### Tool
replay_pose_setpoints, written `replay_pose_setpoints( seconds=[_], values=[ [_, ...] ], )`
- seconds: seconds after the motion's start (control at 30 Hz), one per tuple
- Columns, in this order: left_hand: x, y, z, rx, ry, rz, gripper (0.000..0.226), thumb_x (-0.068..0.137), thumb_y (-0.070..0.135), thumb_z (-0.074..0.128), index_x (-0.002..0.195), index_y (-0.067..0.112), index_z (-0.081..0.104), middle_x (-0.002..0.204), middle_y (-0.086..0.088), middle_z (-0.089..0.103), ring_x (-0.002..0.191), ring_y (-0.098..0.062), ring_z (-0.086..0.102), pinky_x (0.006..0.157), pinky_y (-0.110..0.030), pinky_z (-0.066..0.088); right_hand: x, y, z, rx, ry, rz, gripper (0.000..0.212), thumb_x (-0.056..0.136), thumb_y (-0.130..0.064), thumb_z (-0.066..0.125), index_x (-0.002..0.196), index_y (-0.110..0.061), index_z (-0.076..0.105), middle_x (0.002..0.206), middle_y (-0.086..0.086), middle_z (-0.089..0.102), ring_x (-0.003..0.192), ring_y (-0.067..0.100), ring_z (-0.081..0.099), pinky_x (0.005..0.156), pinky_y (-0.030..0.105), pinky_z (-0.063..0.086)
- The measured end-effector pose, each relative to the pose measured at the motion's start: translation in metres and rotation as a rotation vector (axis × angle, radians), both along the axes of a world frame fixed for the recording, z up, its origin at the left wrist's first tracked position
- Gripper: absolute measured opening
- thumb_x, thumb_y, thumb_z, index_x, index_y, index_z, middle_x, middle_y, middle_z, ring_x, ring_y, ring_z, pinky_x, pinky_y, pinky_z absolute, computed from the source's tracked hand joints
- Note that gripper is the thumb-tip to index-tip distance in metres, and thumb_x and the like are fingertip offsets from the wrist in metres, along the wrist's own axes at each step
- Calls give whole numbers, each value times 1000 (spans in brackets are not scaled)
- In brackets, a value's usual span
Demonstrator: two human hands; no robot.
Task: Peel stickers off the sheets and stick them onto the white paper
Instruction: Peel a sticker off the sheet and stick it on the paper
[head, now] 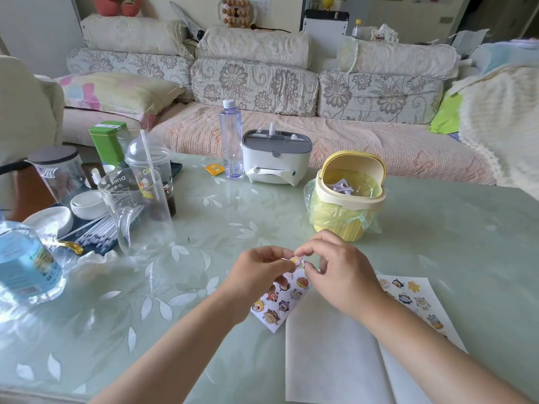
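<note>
Head view: a narrow white sheet of round cartoon stickers [281, 301] is held above the pale green glass-topped table [204, 287], its long axis running away from the person, far end raised and leaning slightly right, near end just beside the blank white paper [329, 351]. That far end is pinched by the curled fingers of the left hand [259, 269], while one small round sticker [297, 261] there is nipped between thumb and forefinger of the right hand [341, 275]. The sticker is judged almost weightless, limp and tacky-backed, prone to curling or tearing, and best taken by its lifted rim alone.
</note>
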State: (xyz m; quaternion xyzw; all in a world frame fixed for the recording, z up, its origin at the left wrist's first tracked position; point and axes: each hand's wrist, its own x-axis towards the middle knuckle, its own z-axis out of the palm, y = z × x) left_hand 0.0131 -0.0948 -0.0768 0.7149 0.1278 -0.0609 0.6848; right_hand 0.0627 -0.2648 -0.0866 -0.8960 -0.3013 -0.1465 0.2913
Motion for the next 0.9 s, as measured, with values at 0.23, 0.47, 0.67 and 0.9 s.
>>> replay_pose_setpoints(
  seconds=[0.23, 0.47, 0.67, 0.9],
  values=[
    [5, -4, -7, 204, -133, 9, 19, 90, 15, 65, 89, 30, 76, 82, -6, 73, 58, -8, 50, 53, -21, 39, 3, -7, 7, 293, 643, -71, 12, 94, -22, 65, 87, -23, 75, 55, -13, 62, 46, 4, 51, 51, 12, 40],
    [14, -6, -20, 369, -247, -97, 16, 93, 16, 62, 104, 27, 67, 81, 11, 69, 69, -8, 59, 58, -17, 46, 5, -13, 10, 326, 773, -56, 4, 89, -16, 73, 88, -12, 75, 51, -9, 61, 43, 8, 48, 42, 13, 35],
    [16, 14, -46, 1175, -286, -259, 30, 98, 30, 50, 124, 41, 61, 125, 15, 51, 122, -10, 41, 86, -26, 35, 9, -21, 10, 340, 755, -129, 3, 88, -12, 73, 89, -11, 71, 74, 3, 71, 50, 17, 53, 41, 15, 36],
    [21, 17, -44, 1210, -236, -68, 29, 96, 21, 50, 118, 33, 64, 126, 11, 54, 117, -16, 46, 85, -25, 38, 12, -22, 8, 349, 761, -160, 6, 86, -15, 76, 92, -15, 73, 82, 6, 76, 51, 16, 56, 41, 15, 37]
  ],
)
